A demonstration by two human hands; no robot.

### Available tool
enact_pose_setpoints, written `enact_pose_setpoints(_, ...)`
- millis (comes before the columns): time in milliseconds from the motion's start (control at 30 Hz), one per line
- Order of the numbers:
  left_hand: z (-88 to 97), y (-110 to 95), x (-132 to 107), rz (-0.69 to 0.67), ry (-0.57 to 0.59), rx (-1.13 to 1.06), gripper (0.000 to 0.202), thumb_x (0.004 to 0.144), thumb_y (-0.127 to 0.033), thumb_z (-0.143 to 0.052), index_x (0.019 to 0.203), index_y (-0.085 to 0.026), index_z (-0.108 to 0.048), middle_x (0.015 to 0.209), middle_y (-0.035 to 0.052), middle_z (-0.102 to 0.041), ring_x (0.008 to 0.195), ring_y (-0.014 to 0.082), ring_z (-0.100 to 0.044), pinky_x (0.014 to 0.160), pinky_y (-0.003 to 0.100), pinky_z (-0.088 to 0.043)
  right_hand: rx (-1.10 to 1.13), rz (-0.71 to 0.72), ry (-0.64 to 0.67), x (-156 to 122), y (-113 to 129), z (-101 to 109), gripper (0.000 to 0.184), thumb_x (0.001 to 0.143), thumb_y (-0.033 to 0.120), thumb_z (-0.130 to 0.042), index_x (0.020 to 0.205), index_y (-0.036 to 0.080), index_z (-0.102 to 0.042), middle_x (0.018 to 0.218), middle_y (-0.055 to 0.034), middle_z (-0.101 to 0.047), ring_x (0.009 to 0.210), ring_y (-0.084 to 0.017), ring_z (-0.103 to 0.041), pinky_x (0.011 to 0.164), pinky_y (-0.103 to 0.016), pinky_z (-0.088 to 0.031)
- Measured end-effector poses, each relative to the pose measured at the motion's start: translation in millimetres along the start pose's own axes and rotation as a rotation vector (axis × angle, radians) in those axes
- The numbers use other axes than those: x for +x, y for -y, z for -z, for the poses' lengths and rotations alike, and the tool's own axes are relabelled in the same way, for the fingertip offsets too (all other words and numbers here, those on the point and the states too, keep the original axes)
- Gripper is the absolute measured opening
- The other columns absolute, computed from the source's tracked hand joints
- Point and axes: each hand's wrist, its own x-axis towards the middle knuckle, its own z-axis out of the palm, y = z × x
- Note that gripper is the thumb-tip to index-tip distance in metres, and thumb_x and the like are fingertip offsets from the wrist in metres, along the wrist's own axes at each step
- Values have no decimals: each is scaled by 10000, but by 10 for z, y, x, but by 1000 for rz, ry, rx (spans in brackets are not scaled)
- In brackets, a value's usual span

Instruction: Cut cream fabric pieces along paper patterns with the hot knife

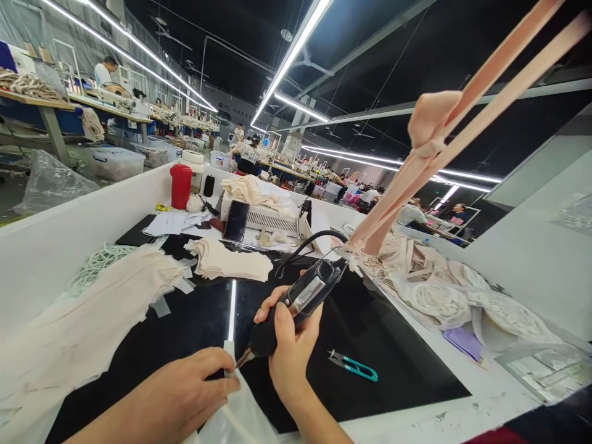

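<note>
The right hand tilts up, fingers wrapped tight around a black tool. The tool slants from above that hand down to its left, tip near the left hand, which pinches pale cloth. Blue snips lie right of the right hand; a cloth stack sits beyond both.
</note>
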Motion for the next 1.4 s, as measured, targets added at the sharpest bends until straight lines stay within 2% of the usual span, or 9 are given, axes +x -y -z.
enact_pose_setpoints(133,46,0,0,51,137,-78,332,993,-118,-502,1214,-300,-670,1239,35,-673,1056,160,-710,929,212,-591,34,-5,8,12,-5,-16,226,970,322,-662,1063,267,-463,846,53,-629,611,-99,-596,622,-260,-523)
enact_pose_setpoints(467,-26,76,37,211,58,-175,305,1046,-180,-432,1182,-283,-686,1097,19,-700,997,169,-685,897,254,-568,-37,14,-29,168,108,127,309,908,365,-745,1107,279,-525,873,61,-671,659,-103,-628,682,-258,-533)
enact_pose_setpoints(633,13,60,114,295,195,-69,348,975,-83,-549,1227,-282,-683,1292,18,-668,1132,185,-661,988,279,-531,-218,-47,-9,277,180,358,412,930,471,-693,1251,272,-528,1117,-14,-698,976,-178,-659,957,-360,-507)
enact_pose_setpoints(733,95,-13,185,297,281,29,279,1015,-90,-523,1147,-249,-710,1153,25,-687,1029,189,-663,892,290,-527,-397,-37,-4,358,245,521,474,944,508,-661,1333,269,-534,1249,-52,-656,1160,-225,-609,1043,-398,-459)
enact_pose_setpoints(800,147,-43,217,273,309,119,250,1029,-90,-506,1027,-217,-721,1009,28,-677,917,191,-641,798,296,-499,-538,17,7,404,300,635,482,955,510,-642,1360,270,-537,1251,-62,-628,1145,-234,-589,1010,-403,-465)
enact_pose_setpoints(900,217,-8,234,191,294,223,273,1021,-78,-500,847,-187,-680,888,33,-637,811,193,-581,739,313,-444,-768,119,64,429,368,808,385,981,485,-602,1281,244,-610,1081,-50,-599,959,-210,-558,830,-358,-490)
enact_pose_setpoints(1067,334,134,237,152,160,121,267,1078,-218,-433,990,-223,-685,976,29,-644,874,183,-601,800,298,-455,-861,79,79,336,372,1055,533,950,438,-639,1430,232,-530,1069,-58,-553,900,-196,-542,575,-278,-448)
enact_pose_setpoints(1267,465,124,274,291,119,-20,260,1063,-355,-441,961,-242,-652,1087,11,-654,965,167,-641,869,277,-478,-728,93,-123,210,312,1276,565,903,362,-708,1425,263,-514,1159,-53,-560,835,-152,-577,695,-311,-545)
enact_pose_setpoints(1400,522,84,310,412,96,-108,235,1017,-425,-503,936,-252,-640,1143,4,-699,1029,195,-663,904,296,-495,-586,270,-182,69,345,1325,350,940,264,-680,1280,263,-594,1004,-14,-570,778,-128,-591,719,-292,-553)
